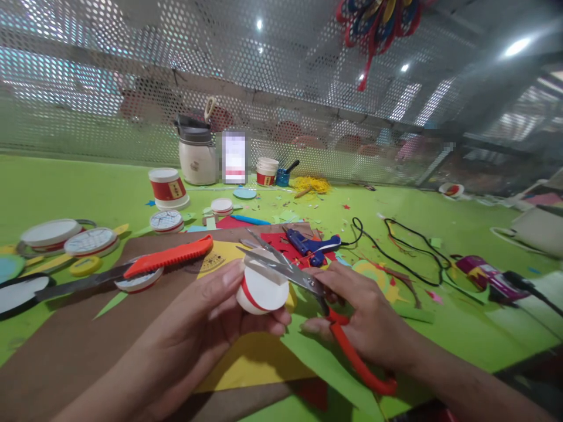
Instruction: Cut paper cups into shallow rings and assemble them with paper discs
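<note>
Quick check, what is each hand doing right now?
Left hand: closed around a small white paper cup with a red band.
Right hand: gripping red-handled scissors, blades open at the cup's rim.

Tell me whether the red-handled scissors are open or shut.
Open: the scissors in the right hand show two blades spread apart over the white cup.

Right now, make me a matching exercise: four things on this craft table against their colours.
Things:
1. scissors handles in the right hand
2. cup held by the left hand
3. glue gun
4. table

Colours:
A. green
B. white with a red band
C. red
D. blue

Pairs: 1-C, 2-B, 3-D, 4-A
</note>
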`<state>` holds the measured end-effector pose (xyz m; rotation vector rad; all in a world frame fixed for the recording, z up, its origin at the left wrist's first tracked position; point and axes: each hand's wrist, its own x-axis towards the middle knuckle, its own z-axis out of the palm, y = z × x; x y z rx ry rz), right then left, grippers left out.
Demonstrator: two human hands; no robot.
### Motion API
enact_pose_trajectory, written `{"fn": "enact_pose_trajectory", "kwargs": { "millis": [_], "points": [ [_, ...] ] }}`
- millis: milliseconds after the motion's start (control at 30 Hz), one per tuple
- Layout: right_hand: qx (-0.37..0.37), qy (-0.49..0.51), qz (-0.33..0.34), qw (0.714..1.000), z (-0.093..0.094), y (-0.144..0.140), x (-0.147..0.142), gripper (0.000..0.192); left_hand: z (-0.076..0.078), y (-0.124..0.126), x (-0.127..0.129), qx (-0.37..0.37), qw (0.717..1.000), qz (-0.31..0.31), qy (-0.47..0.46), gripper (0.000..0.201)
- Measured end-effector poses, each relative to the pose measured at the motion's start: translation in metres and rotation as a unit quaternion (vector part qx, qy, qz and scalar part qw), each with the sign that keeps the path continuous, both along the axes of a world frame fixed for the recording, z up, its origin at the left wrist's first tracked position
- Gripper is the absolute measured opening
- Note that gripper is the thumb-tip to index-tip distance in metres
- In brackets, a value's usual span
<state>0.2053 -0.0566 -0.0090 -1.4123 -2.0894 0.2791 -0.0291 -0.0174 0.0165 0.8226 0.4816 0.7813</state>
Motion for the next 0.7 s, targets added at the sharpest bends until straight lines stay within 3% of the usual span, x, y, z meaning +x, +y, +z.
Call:
{"fn": "enact_pose_trajectory", "kwargs": {
  "millis": [467,700],
  "points": [
    [0.039,-0.007,0.014,0.999,-0.0041,-0.0023,0.0034,0.051,-0.0007,0.0009,-0.0007,-0.003,0.999,-0.016,-0.030,0.036],
    [0.047,-0.024,0.003,0.999,0.0035,-0.0025,-0.0023,0.058,-0.0043,0.0007,0.0021,0.006,0.999,-0.032,-0.021,0.040]
  ]
}}
